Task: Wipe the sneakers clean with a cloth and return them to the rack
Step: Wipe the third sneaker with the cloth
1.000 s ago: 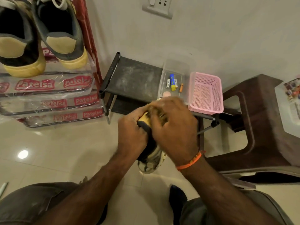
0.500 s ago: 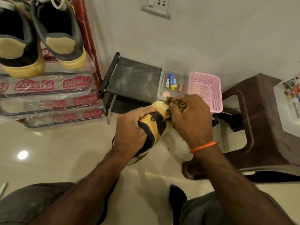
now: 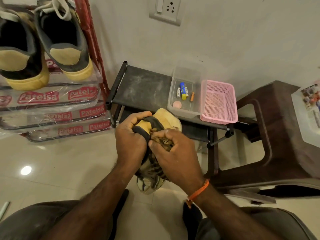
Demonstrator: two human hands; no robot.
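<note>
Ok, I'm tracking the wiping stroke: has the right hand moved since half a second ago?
Yes. The right hand, gripping the cloth, has drawn back toward the person along the sneaker, away from the pink basket.

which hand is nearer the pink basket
Right. The right hand, pressing the cloth on the sneaker, sits just below-left of the pink basket; the left hand grips the sneaker's collar farther left.
</note>
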